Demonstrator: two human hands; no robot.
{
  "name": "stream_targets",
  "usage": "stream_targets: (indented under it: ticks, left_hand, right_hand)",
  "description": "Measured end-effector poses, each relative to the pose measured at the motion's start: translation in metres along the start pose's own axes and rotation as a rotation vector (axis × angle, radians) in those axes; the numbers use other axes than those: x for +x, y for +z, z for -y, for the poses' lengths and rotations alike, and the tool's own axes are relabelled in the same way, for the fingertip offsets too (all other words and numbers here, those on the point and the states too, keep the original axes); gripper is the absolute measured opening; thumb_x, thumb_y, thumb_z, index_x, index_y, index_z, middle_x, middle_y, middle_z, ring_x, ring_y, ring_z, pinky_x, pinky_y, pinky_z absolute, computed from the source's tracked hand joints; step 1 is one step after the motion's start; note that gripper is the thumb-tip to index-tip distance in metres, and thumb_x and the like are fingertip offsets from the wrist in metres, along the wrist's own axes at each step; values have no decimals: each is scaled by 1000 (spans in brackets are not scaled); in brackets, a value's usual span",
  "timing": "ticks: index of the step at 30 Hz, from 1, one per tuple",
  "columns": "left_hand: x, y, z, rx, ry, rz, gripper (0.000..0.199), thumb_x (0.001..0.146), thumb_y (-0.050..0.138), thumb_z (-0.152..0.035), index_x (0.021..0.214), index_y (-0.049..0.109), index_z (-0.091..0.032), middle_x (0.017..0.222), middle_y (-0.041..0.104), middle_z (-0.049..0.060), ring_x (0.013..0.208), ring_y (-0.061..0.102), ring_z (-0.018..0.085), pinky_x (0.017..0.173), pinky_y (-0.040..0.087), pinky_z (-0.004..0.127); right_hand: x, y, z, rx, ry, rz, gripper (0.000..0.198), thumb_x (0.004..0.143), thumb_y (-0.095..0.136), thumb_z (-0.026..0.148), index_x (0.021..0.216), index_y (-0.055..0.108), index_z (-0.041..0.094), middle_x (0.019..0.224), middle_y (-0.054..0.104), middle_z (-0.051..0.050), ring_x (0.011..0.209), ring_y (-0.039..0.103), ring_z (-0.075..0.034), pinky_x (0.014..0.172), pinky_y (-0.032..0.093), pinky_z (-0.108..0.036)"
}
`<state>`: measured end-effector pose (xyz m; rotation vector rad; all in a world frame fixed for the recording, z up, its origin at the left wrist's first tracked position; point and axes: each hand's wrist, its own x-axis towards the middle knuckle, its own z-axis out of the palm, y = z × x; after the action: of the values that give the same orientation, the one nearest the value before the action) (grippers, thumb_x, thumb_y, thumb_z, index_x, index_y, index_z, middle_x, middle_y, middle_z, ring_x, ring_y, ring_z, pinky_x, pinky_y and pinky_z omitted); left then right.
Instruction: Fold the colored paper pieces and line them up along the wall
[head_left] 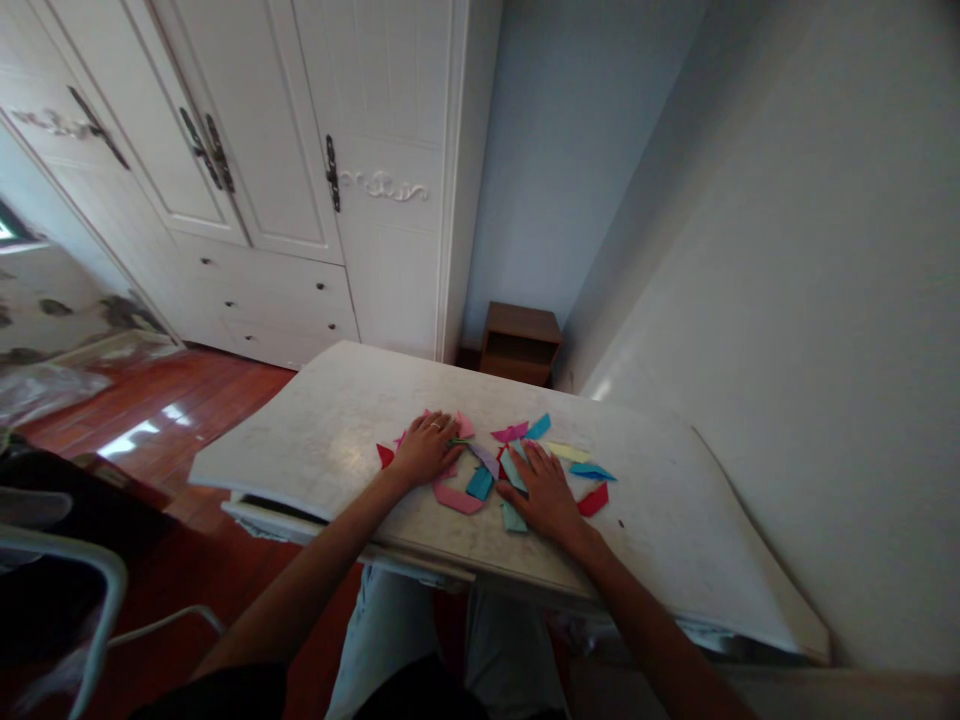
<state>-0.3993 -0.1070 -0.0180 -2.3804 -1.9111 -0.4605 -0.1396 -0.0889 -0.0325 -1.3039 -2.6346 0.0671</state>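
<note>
Several folded paper pieces in different colours lie spread on the white table. My left hand (429,448) rests palm down over the left part of them, fingers stretched out, a ring on one finger. Around it show a red piece (385,456), a pink piece (459,499) and a teal piece (480,483). My right hand (546,490) lies flat on a pale green piece (514,516), fingers apart. Near its fingertips are a magenta piece (510,432), a blue piece (538,427) and a yellow piece (568,452). Another blue piece (593,471) and a red piece (594,499) sit to its right.
The white table (675,520) has a partly open drawer (274,518) at its front left. A white wardrobe (390,260) and a small brown cabinet (523,325) stand behind it. A wall (825,300) borders the right. A white metal frame (112,570) is at lower left.
</note>
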Motion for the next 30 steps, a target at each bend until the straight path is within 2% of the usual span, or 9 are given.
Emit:
stream_targets:
  ticks: [4, 8, 12, 18, 23, 28, 30]
  left_hand:
    - [-12, -8, 22, -14, -111, -70, 30, 90, 52, -35, 114, 65, -22, 122, 64, 11, 117, 55, 27, 102, 40, 45]
    - [-23, -15, 48, 3, -225, -119, 29, 90, 51, -36, 108, 68, -21, 112, 68, 11, 110, 58, 29, 96, 44, 45]
    - [-31, -21, 72, -118, -351, -299, 29, 89, 50, -37, 101, 71, -20, 106, 70, 12, 104, 60, 27, 92, 46, 41]
    - [-36, -26, 82, -228, -391, -466, 37, 95, 39, -37, 85, 69, -17, 90, 71, 11, 88, 63, 21, 84, 49, 35]
    - [-38, -28, 76, -332, -379, -552, 38, 96, 38, -39, 90, 67, -17, 96, 70, 10, 93, 63, 20, 87, 50, 35]
    - [-43, -30, 72, -481, -177, -555, 38, 94, 42, -42, 110, 65, -16, 115, 68, 11, 107, 62, 20, 93, 50, 35]
    - [-48, -31, 71, -467, -122, -561, 40, 94, 42, -42, 117, 62, -15, 120, 66, 12, 115, 59, 21, 99, 47, 36]
  right_hand:
    - [15, 3, 12, 18, -56, -57, 53, 96, 43, 47, 141, 48, 19, 147, 46, -15, 136, 39, -31, 112, 28, -50]
    - [44, 10, 37, 35, -126, -105, 52, 95, 46, 46, 139, 51, 18, 143, 50, -16, 131, 45, -32, 108, 33, -50]
    - [82, 18, 66, 87, -185, -112, 49, 95, 48, 42, 137, 53, 17, 140, 52, -17, 129, 46, -31, 108, 34, -48]
    - [118, 22, 86, 196, -215, -134, 41, 93, 49, 27, 132, 56, 18, 135, 58, -13, 127, 50, -26, 110, 33, -46]
    - [109, 15, 79, 189, -159, -169, 46, 95, 44, 35, 132, 54, 11, 134, 58, -16, 125, 52, -30, 113, 28, -51]
    - [82, 2, 57, 203, -152, -144, 58, 91, 45, 52, 141, 47, 22, 137, 55, -14, 129, 48, -33, 116, 27, -52]
    - [71, -4, 36, 196, -148, -160, 60, 91, 43, 55, 140, 48, 20, 138, 54, -16, 130, 48, -33, 115, 29, -49]
